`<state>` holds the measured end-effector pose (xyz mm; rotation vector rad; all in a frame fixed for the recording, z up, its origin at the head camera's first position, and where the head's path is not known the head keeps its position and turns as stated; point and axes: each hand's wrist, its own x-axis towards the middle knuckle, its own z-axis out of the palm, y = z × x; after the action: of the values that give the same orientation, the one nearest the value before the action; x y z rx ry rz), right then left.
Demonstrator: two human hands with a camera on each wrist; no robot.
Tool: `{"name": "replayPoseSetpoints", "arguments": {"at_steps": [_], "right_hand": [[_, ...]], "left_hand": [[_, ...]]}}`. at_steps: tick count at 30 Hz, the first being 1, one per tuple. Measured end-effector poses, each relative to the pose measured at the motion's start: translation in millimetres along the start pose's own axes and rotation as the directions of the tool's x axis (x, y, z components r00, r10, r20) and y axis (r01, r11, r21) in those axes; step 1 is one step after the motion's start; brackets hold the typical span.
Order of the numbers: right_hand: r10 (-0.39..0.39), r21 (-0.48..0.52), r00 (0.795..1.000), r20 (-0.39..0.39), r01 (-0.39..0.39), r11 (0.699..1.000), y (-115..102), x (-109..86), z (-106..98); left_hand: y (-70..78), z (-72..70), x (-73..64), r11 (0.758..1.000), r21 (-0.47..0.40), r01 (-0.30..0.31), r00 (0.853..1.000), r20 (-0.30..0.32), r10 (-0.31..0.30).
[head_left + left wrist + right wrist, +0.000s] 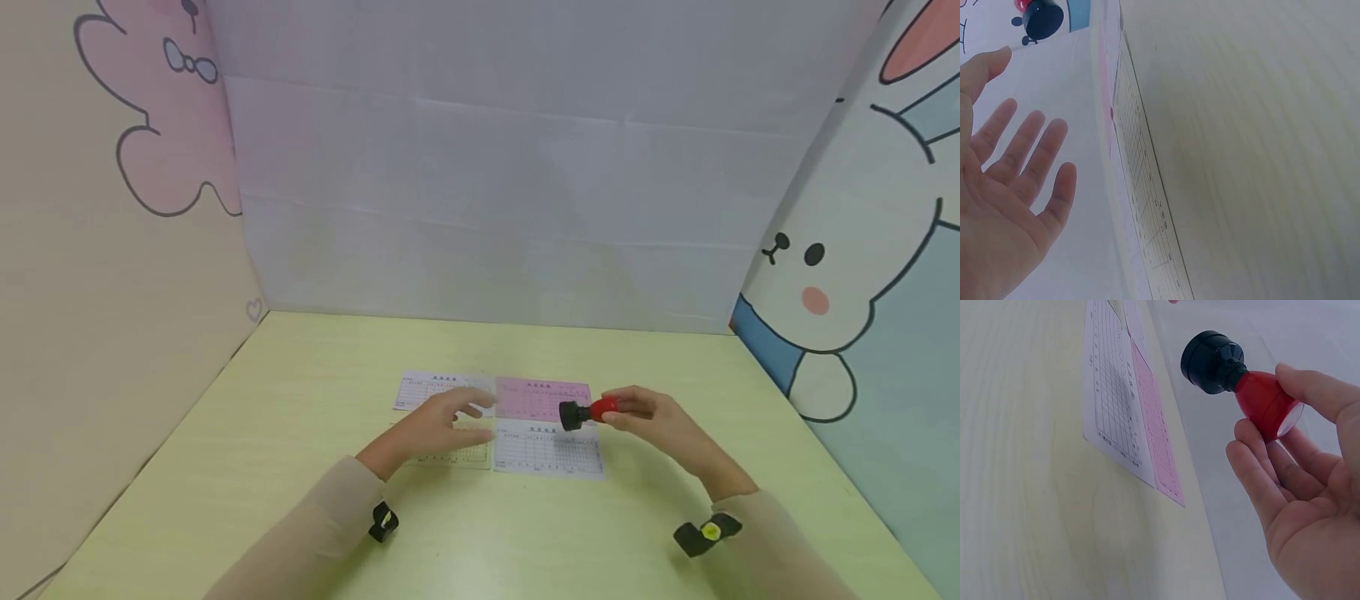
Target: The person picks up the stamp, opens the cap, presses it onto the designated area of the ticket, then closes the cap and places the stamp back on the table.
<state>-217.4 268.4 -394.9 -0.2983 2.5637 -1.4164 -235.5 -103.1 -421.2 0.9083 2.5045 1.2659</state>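
Note:
My right hand (pixel 648 417) pinches a hand stamp (pixel 1266 403) by its red handle between thumb and fingers. The stamp's round black head points left, held above the forms in the head view. Below it lie a pink printed form (pixel 536 398) and a white printed form (pixel 547 450). My left hand (pixel 435 425) hovers with spread, relaxed fingers over the left pair of forms, holding nothing. It partly covers another white form (pixel 412 390) and a yellowish form (pixel 472 456). In the left wrist view its palm and fingers (pixel 1041 150) show bare.
The forms lie edge to edge in a block on a pale yellow-green table (pixel 300 400). A whitish wall sheet (pixel 487 167) stands behind. Side panels carry cartoon drawings, a pink figure (pixel 172 125) at left and a white rabbit (pixel 840 250) at right.

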Motion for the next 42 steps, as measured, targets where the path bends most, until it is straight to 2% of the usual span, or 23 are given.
{"name": "replayPoseSetpoints", "arguments": {"at_steps": [6,16,24,33,42], "right_hand": [[-0.028,0.008,0.999,0.032,0.028,1.000,-3,4.0,9],[-0.041,0.059,0.996,0.076,0.037,0.998,-10,8.0,24],[-0.052,0.097,0.992,0.112,0.041,0.994,-15,10.4,36],[-0.043,0.166,0.993,0.114,0.023,0.986,-15,13.7,45],[-0.086,0.238,0.985,0.151,0.048,0.970,-14,14.9,51]], "left_hand": [[5.8,7.0,5.1,0.999,-0.021,-0.026,0.999,-0.034,0.025],[15.4,18.1,11.2,0.994,-0.101,-0.039,0.996,-0.087,0.030],[21.1,25.1,11.1,0.990,-0.138,0.001,0.991,-0.131,-0.020],[25.8,28.1,10.9,0.978,-0.201,0.057,0.987,-0.134,-0.085],[25.9,31.4,12.9,0.977,-0.208,0.043,0.983,-0.168,-0.079]]}}
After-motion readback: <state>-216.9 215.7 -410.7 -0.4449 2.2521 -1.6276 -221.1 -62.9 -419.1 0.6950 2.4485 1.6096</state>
